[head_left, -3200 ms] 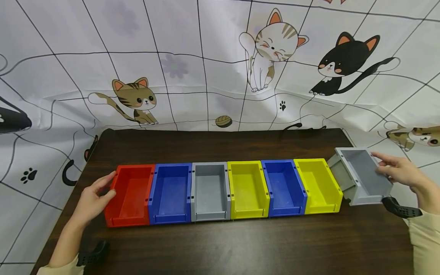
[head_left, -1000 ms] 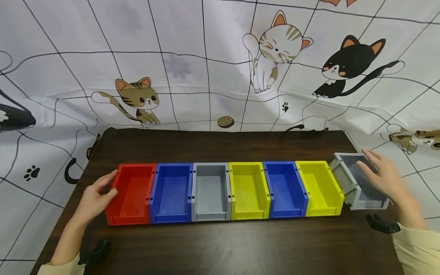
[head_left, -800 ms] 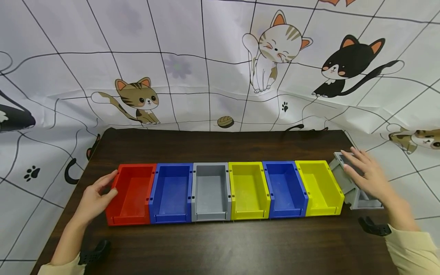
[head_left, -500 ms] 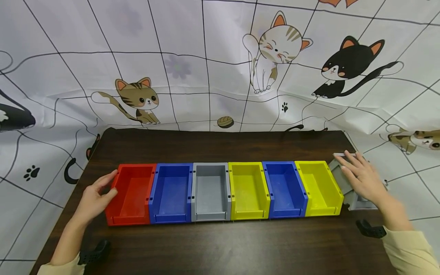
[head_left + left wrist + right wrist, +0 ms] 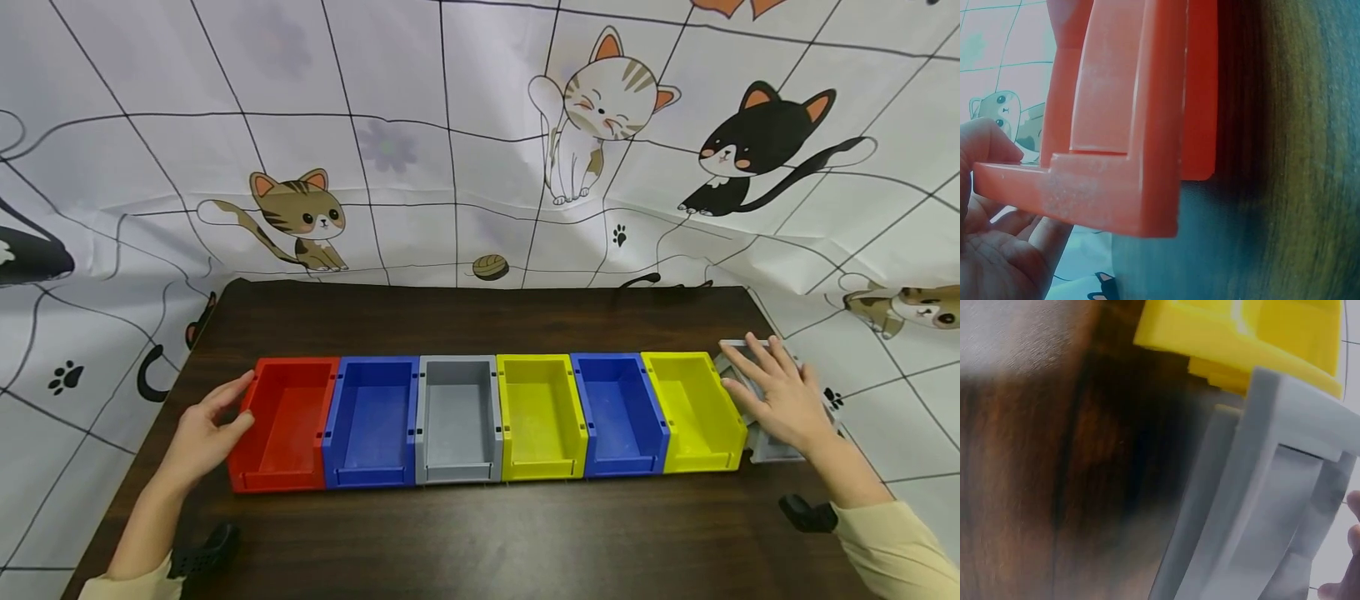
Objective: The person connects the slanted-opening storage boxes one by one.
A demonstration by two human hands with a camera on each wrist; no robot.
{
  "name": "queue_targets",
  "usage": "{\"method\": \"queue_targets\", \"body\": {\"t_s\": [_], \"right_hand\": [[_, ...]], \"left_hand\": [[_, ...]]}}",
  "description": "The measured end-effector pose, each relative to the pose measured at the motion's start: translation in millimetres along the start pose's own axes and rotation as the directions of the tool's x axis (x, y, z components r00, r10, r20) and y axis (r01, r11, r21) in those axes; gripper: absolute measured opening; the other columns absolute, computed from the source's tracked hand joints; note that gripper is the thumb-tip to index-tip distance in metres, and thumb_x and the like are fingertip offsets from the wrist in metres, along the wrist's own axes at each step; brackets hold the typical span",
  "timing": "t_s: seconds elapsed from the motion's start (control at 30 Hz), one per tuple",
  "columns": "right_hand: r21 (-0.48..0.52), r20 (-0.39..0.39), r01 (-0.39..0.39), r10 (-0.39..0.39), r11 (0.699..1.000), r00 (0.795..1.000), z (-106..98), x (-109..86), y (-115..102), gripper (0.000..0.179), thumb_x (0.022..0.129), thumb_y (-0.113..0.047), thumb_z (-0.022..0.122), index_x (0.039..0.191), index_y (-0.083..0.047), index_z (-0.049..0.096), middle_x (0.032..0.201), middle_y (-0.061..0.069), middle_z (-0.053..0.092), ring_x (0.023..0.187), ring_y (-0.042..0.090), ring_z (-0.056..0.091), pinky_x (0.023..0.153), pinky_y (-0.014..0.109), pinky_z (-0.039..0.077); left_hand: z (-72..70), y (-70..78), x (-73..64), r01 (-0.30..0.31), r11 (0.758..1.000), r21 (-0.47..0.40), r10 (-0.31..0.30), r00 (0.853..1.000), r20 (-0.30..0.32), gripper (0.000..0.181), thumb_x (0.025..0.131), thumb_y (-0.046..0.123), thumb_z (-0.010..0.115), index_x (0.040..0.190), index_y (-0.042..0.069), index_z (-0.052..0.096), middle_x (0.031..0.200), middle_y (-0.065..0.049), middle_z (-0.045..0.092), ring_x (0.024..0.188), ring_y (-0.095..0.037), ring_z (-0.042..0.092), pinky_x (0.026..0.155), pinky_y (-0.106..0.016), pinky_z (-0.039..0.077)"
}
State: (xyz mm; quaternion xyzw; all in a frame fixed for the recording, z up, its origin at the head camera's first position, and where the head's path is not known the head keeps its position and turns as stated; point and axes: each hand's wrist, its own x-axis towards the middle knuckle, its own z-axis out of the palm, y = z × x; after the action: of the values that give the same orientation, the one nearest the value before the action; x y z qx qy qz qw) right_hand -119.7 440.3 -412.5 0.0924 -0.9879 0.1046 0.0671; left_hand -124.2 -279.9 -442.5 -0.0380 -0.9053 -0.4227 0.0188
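Observation:
In the head view my left hand (image 5: 201,433) pinches the left wall of a red plastic storage bin (image 5: 283,429); the left wrist view has the thumb on one side of that wall and fingers on the other. At the row's right end, my right hand (image 5: 783,404) spreads its fingers over a grey bin (image 5: 774,450), hiding most of it. Whether the palm touches it, I cannot tell. The right wrist view places this grey bin's front corner close against the yellow bin (image 5: 1222,337) beside it, slightly angled.
Between the red and end yellow bins stand a blue bin (image 5: 377,425), a grey bin (image 5: 459,421), a yellow bin (image 5: 542,417) and another blue bin (image 5: 621,417), side by side. They rest on a dark wooden table (image 5: 480,533). A cat-print cloth (image 5: 420,167) hangs behind.
The right hand let go of the end grey bin's right wall, spread over it and moved left. The grey bin shifted left, closer to the yellow one. The left hand stayed on the red bin.

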Motion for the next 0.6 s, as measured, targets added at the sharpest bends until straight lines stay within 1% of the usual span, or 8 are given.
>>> {"method": "queue_targets", "body": {"t_s": [0.13,0.17,0.27,0.37,0.4,0.6], "right_hand": [[-0.038,-0.003,0.013,-0.013,0.999,1.0,3.0,0.9,0.9,0.061,0.095,-0.041,0.046,0.15,-0.025,0.023,0.157,0.009,0.006,0.142,0.03,-0.008,0.102,0.071,-0.007],[-0.047,-0.002,0.016,-0.016,0.999,1.0,3.6,0.6,1.3,0.062,0.095,-0.042,0.046,0.15,-0.026,0.022,0.157,0.009,0.006,0.142,0.03,-0.008,0.102,0.071,-0.007],[-0.067,-0.002,0.016,-0.017,0.998,1.0,4.9,-1.2,2.6,0.064,0.094,-0.044,0.047,0.15,-0.026,0.021,0.157,0.009,0.006,0.141,0.031,-0.009,0.102,0.071,-0.008],[-0.081,-0.002,0.011,-0.011,0.997,1.0,6.3,-3.0,3.4,0.065,0.094,-0.046,0.046,0.15,-0.027,0.019,0.157,0.009,0.005,0.141,0.031,-0.009,0.102,0.07,-0.01],[-0.083,-0.005,0.011,-0.012,0.997,1.0,6.6,-3.2,3.4,0.065,0.094,-0.046,0.046,0.15,-0.027,0.019,0.157,0.009,0.005,0.141,0.031,-0.009,0.102,0.07,-0.01],[-0.081,-0.023,0.019,-0.021,0.997,1.0,10.0,-2.2,1.1,0.065,0.094,-0.045,0.047,0.15,-0.028,0.019,0.156,0.01,0.007,0.142,0.031,-0.008,0.103,0.067,-0.012]], "left_hand": [[-0.9,-1.3,0.0,0.006,1.0,0.006,-0.006,1.0,0.001,0.052,0.09,-0.002,0.048,0.14,-0.01,0.033,0.138,-0.035,0.035,0.12,-0.055,0.036,0.087,-0.065,0.036],[-1.1,-1.7,0.2,0.007,1.0,0.02,-0.007,1.0,-0.001,0.052,0.09,-0.002,0.048,0.14,-0.009,0.034,0.138,-0.034,0.036,0.119,-0.054,0.038,0.088,-0.06,0.04],[-0.6,-2.8,1.2,-0.006,1.0,0.03,0.007,1.0,-0.002,0.052,0.09,-0.001,0.05,0.14,-0.008,0.035,0.137,-0.034,0.037,0.117,-0.055,0.04,0.084,-0.052,0.044],[0.2,-3.1,2.4,-0.018,0.999,0.038,0.019,1.0,-0.002,0.052,0.09,-0.001,0.051,0.139,-0.008,0.036,0.136,-0.034,0.039,0.115,-0.054,0.042,0.08,-0.047,0.046],[0.4,-3.2,2.7,-0.02,0.999,0.033,0.02,1.0,0.0,0.052,0.09,0.0,0.051,0.139,-0.008,0.036,0.136,-0.034,0.038,0.115,-0.055,0.041,0.08,-0.049,0.045],[-1.5,-3.1,1.0,-0.01,0.999,0.038,0.01,1.0,-0.009,0.052,0.089,-0.002,0.051,0.139,-0.008,0.037,0.135,-0.034,0.039,0.115,-0.055,0.042,0.078,-0.046,0.048]]}}
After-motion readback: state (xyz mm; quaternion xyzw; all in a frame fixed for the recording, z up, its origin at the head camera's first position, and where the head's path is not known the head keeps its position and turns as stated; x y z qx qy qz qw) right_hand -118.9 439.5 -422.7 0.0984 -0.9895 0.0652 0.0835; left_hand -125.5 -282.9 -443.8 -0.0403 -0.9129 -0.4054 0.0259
